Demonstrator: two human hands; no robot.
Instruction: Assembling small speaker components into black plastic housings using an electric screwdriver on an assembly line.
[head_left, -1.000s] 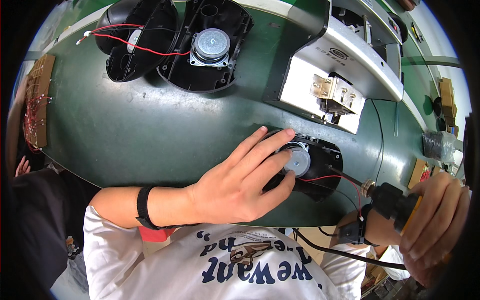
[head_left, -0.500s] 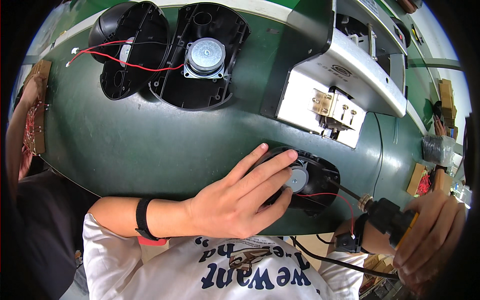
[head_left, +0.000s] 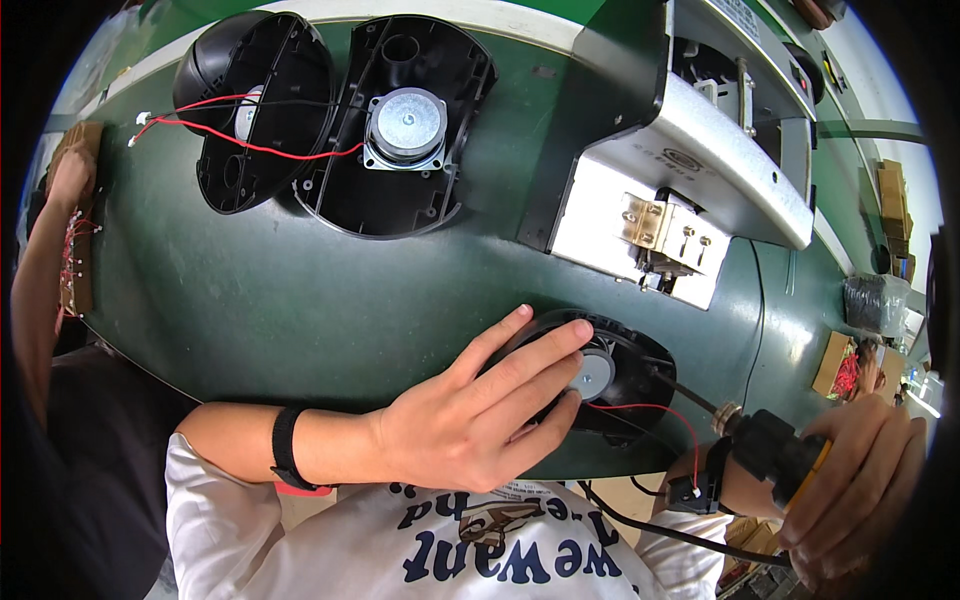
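Observation:
A black oval speaker housing [head_left: 632,408] lies near the table's front edge, with a round silver speaker driver [head_left: 594,374] inside and a red wire trailing from it. My left hand [head_left: 480,410] lies over the housing's left side, fingers spread and curled onto it, gripping it; part of the housing is hidden beneath. In my right hand [head_left: 850,490] is a black and yellow electric screwdriver [head_left: 765,445]. Its long bit slants into the housing's right end, where the tip meets the inner wall. Whether a screw is under the tip I cannot make out.
Two more black housing halves [head_left: 400,200] joined by red and black wires lie at the back left. A metal machine [head_left: 640,170] stands behind my work at the right. Other people's arms [head_left: 45,250] show at the far left and right, beside boxes of wires [head_left: 835,366].
The whole view has shifted slightly, so the back things sit lower. My hands keep nearly the same places on the housing and screwdriver. A person's hand at the far right has moved.

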